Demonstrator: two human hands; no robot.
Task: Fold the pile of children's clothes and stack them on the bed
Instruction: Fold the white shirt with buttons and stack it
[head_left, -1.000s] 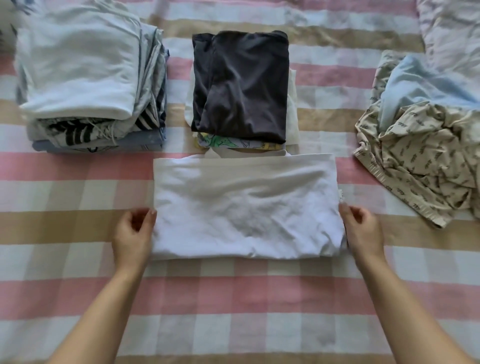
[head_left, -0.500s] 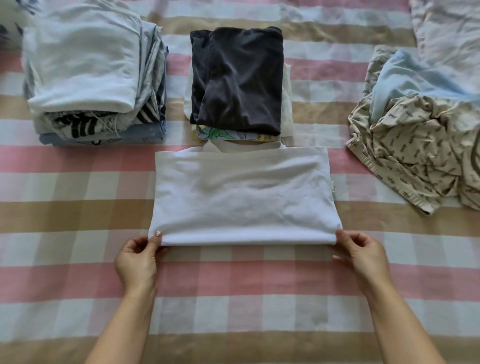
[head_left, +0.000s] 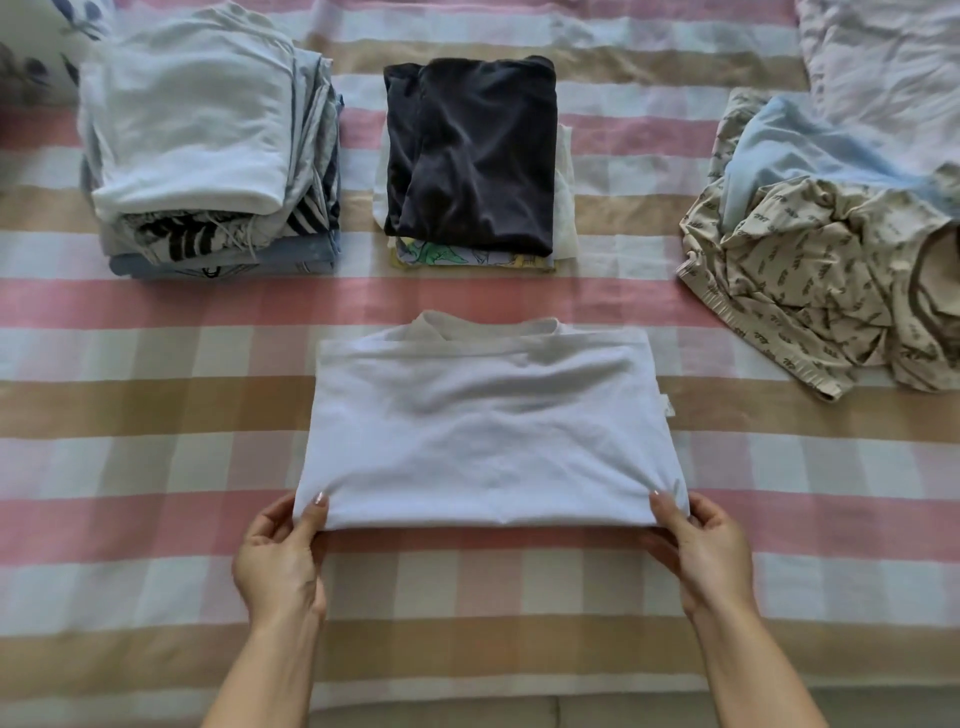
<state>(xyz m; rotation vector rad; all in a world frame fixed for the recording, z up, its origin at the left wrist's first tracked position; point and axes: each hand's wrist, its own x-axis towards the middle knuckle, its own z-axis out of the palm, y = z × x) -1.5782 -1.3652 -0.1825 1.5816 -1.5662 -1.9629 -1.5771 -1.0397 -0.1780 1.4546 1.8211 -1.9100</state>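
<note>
Shirt: A folded white shirt (head_left: 488, 436) lay flat on the checked bed (head_left: 156, 519), collar edge away from me.
Feel: I judged it light, soft and limp, apt to sag or slip open if lifted from one point.
Hold: I judged the two near corners the best grip, with every layer pinched together.
Left hand: My left hand (head_left: 280, 561) pinched the near left corner, thumb on top.
Right hand: My right hand (head_left: 701, 556) pinched the near right corner the same way.
Position: The shirt's near fold ran between both hands, the rest reaching away from them.
Stacks: A pale stack (head_left: 192, 130) sat far left; a dark-topped stack (head_left: 478, 156) sat just beyond the shirt, not touching.
Unfolded pile: Crumpled clothes (head_left: 810, 280) waited far right, well apart.
</note>
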